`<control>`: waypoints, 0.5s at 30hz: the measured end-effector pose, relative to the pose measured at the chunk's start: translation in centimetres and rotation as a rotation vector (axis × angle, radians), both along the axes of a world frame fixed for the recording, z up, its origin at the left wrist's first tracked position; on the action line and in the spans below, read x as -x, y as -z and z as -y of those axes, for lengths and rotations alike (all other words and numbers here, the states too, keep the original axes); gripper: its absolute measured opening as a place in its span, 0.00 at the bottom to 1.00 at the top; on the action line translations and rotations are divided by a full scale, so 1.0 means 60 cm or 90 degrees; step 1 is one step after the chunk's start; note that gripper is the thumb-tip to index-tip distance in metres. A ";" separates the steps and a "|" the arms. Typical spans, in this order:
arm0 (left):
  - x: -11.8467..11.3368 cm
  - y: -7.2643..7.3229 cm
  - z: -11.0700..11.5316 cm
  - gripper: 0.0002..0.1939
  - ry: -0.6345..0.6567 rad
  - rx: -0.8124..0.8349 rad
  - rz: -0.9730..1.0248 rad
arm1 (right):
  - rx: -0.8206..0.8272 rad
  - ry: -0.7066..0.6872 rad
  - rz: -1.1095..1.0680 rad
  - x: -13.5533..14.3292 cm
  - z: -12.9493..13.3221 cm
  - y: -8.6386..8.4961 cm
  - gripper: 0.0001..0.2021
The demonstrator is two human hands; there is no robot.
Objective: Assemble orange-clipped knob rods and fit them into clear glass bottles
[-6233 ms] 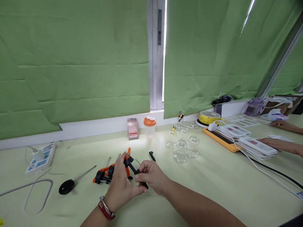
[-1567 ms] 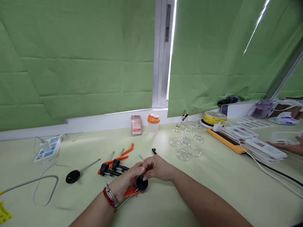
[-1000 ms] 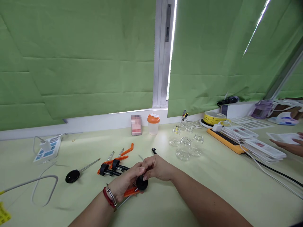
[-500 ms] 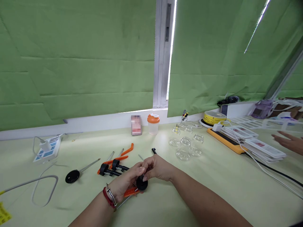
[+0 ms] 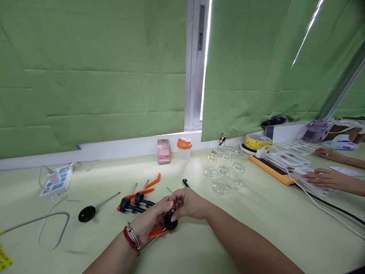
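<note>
My left hand (image 5: 155, 219), with a red band and metal bracelet at the wrist, is closed around a black round-ended part (image 5: 170, 222). My right hand (image 5: 189, 203) pinches the same part from the other side with thumb and fingers. Below them lies an orange piece (image 5: 156, 232) with a metal rod, partly hidden by my left hand. Left of my hands rest black cylindrical parts (image 5: 125, 204), orange handles (image 5: 154, 180) and a black disc on a metal rod (image 5: 87, 214). A small black piece (image 5: 185, 183) lies just beyond my right hand.
Several clear glass pieces (image 5: 219, 186) stand right of centre, near an orange-lidded cup (image 5: 184, 152). A power strip (image 5: 58, 182) is at left, an orange one (image 5: 270, 171) at right. Another person's hands (image 5: 327, 179) touch stacked white sheets (image 5: 296, 161). Cables cross both sides.
My hands stay nearly in place; my right fingers shift slightly on the black part. At right, the other person's hands have come onto the white sheets, and the clear frame there has moved.
</note>
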State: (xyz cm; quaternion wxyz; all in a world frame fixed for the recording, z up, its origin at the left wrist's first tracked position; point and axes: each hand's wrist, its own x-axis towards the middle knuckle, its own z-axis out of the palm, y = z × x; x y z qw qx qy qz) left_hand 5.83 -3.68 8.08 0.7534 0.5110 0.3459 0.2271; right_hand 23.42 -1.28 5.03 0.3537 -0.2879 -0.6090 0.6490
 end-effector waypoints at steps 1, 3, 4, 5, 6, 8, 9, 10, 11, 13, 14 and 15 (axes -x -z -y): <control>0.001 0.002 -0.001 0.24 -0.001 0.006 0.002 | -0.013 -0.002 0.000 0.000 0.000 -0.001 0.23; 0.003 0.005 -0.003 0.24 0.006 0.017 -0.004 | -0.029 -0.004 0.003 0.001 0.001 -0.001 0.22; 0.004 0.006 -0.004 0.24 0.010 0.018 -0.007 | -0.028 -0.001 0.008 0.001 0.001 -0.002 0.21; 0.005 0.007 -0.004 0.24 0.014 0.018 -0.009 | -0.023 0.005 0.014 0.001 0.001 -0.002 0.21; 0.005 0.007 -0.005 0.24 0.016 0.016 -0.011 | -0.016 0.012 0.019 0.001 0.001 -0.001 0.21; 0.005 0.007 -0.006 0.23 0.015 0.011 -0.015 | -0.010 0.030 0.028 0.002 0.001 -0.001 0.21; 0.005 0.007 -0.006 0.23 0.014 0.010 -0.017 | -0.011 0.038 0.031 0.002 0.002 -0.002 0.21; 0.005 0.007 -0.006 0.23 0.014 0.011 -0.021 | -0.014 0.042 0.031 0.002 0.002 -0.002 0.21; 0.005 0.008 -0.007 0.24 0.014 0.013 -0.023 | -0.021 0.042 0.030 0.002 0.002 -0.002 0.21; 0.005 0.009 -0.007 0.25 0.013 0.017 -0.025 | -0.038 0.032 0.030 0.002 0.002 -0.003 0.20; 0.005 0.010 -0.008 0.25 0.012 0.018 -0.023 | -0.042 0.026 0.032 0.002 0.002 -0.003 0.20; 0.006 0.011 -0.008 0.24 0.013 0.019 -0.021 | -0.042 0.025 0.033 0.003 0.002 -0.003 0.20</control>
